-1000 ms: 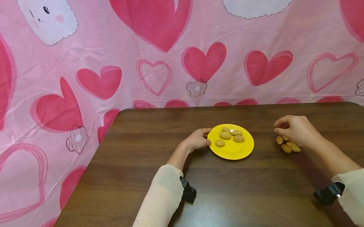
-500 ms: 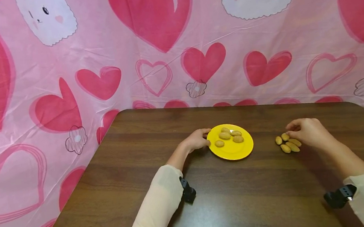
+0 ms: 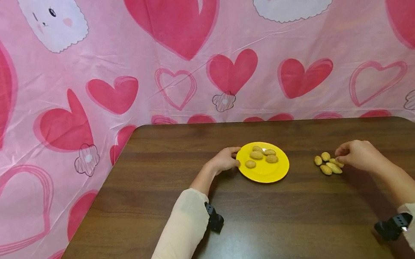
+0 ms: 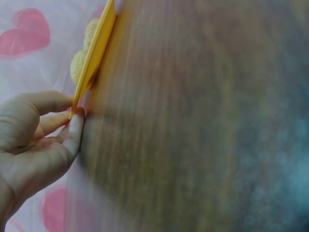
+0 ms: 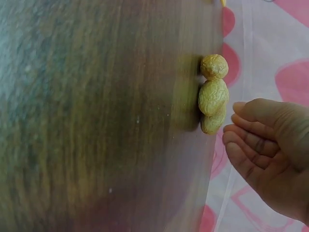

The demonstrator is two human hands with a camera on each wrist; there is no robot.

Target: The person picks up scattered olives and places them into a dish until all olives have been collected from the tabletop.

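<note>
At the left rim of a yellow plate [image 3: 265, 175], my left hand [image 3: 224, 160] pinches the edge; in the left wrist view the plate's rim [image 4: 99, 43] runs in between thumb and fingers. Several wrinkled tan oval pieces [image 3: 256, 155], like nuts in the shell, lie on the plate. More such pieces [image 3: 334, 168] form a small cluster on the table to the right. My right hand [image 3: 360, 156] is beside that cluster, fingers softly bent, fingertips right at its right-hand piece. The right wrist view shows nothing in this hand [image 5: 270, 150], its fingertips close to the wrinkled pieces [image 5: 212, 98].
The dark wooden table [image 3: 179, 150] has rounded far corners. Behind and to the left hangs a pink cloth [image 3: 180, 33] with hearts and white faces. A black wrist camera [image 3: 214, 218] sits on the left forearm, another black camera [image 3: 393, 227] on the right.
My right hand has drawn back to the right and toward me from over the cluster, uncovering the pieces there. The left hand and the plate stay in place.
</note>
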